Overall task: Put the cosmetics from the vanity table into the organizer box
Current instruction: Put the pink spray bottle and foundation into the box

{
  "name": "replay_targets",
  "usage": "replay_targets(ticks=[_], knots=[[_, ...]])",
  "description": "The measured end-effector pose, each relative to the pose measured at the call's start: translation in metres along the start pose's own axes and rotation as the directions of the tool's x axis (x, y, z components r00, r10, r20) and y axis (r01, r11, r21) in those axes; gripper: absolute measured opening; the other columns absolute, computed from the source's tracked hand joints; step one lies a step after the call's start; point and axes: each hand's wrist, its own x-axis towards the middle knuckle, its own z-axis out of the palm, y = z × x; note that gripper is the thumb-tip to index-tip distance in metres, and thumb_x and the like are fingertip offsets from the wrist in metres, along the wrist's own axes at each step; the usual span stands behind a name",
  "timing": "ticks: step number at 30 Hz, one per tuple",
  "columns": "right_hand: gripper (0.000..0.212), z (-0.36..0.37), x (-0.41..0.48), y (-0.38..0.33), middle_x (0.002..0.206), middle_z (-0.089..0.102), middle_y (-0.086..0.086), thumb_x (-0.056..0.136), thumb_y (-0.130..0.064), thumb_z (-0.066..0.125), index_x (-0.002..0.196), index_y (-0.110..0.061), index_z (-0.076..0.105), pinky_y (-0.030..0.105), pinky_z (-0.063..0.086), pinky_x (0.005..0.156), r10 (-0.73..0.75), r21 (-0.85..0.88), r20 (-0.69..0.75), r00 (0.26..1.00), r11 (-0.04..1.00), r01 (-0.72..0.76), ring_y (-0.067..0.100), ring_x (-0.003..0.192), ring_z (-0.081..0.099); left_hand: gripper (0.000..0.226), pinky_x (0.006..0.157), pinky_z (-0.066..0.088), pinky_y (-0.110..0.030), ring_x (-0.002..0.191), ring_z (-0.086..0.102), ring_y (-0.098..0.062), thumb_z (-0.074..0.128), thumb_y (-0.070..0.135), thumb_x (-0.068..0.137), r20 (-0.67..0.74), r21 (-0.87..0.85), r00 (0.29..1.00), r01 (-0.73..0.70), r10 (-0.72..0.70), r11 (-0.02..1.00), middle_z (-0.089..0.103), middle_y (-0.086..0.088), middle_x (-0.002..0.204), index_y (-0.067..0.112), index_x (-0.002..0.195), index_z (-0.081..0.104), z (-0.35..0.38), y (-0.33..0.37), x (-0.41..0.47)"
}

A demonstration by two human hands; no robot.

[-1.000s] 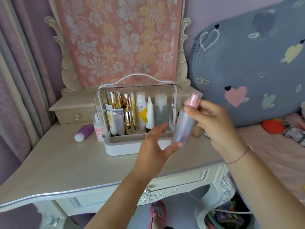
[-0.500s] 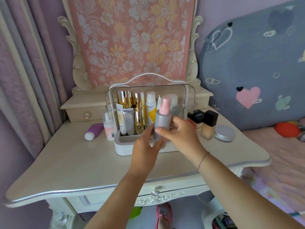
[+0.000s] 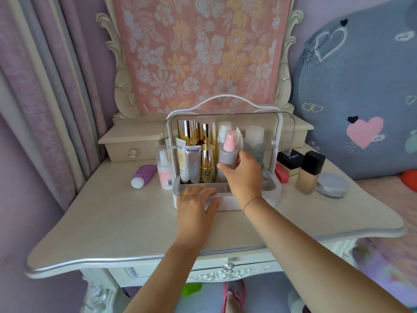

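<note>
The white organizer box (image 3: 274, 195) with a clear raised lid stands in the middle of the vanity table (image 3: 126, 218). Gold bottles, tubes and clear bottles stand inside it. My right hand (image 3: 244, 177) grips a grey spray bottle with a pink pump (image 3: 228, 152), upright, inside the box's front right part. My left hand (image 3: 196, 201) lies flat on the box's front rim, fingers spread. Outside the box lie a purple tube (image 3: 144, 176), a small white bottle with a pink label (image 3: 165, 169), a black-capped foundation bottle (image 3: 309, 171), a black compact (image 3: 291, 159), a red item (image 3: 281, 173) and a round silver-lidded jar (image 3: 331, 185).
A mirror frame draped in pink floral cloth (image 3: 203, 53) rises behind the box, with small drawers (image 3: 133, 143) on either side. Curtains (image 3: 45, 86) hang at the left. A grey headboard with hearts (image 3: 361, 91) and a bed lie to the right.
My right hand carried the spray bottle from the right into the box. My left hand let go of the bottle and dropped onto the box's front rim.
</note>
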Motion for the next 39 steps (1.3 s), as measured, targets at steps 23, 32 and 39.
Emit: replay_targets(ticks=[23, 32, 39], knots=[[0.009, -0.038, -0.023, 0.021, 0.079, 0.067, -0.005, 0.084, -0.021, 0.069, 0.085, -0.014, 0.064, 0.023, 0.047, 0.060, -0.131, -0.062, -0.069, 0.989, 0.990, 0.127, 0.012, 0.073, 0.061, 0.020, 0.086, 0.035, -0.031, 0.092, 0.062, -0.029, 0.074, 0.018, 0.078, -0.030, 0.007, 0.999, -0.018, 0.018, 1.000, 0.072, -0.005, 0.094, 0.016, 0.097, 0.074, 0.003, -0.005, -0.002], [0.023, -0.119, -0.024, 0.101, 0.089, 0.055, 0.001, 0.075, -0.016, 0.076, 0.089, -0.009, 0.059, 0.025, 0.037, 0.073, -0.015, -0.039, -0.367, 0.930, 0.999, 0.001, 0.027, 0.085, 0.054, 0.018, 0.077, 0.046, -0.037, 0.084, 0.059, -0.034, 0.075, 0.007, 0.075, -0.078, 0.031, 0.992, -0.102, 0.104, 0.994, 0.071, -0.004, 0.092, 0.012, 0.092, 0.075, 0.013, 0.010, -0.002], [0.048, -0.131, 0.009, 0.118, 0.113, 0.053, 0.008, 0.077, -0.020, 0.074, 0.119, -0.007, 0.053, 0.029, 0.040, 0.084, 0.173, 0.065, -0.209, 0.962, 0.984, -0.163, 0.023, 0.100, 0.051, 0.016, 0.075, 0.041, -0.041, 0.087, 0.057, -0.036, 0.075, 0.009, 0.076, -0.078, 0.047, 0.996, -0.032, 0.035, 0.998, 0.069, -0.006, 0.089, 0.012, 0.091, 0.075, 0.025, 0.028, -0.002]])
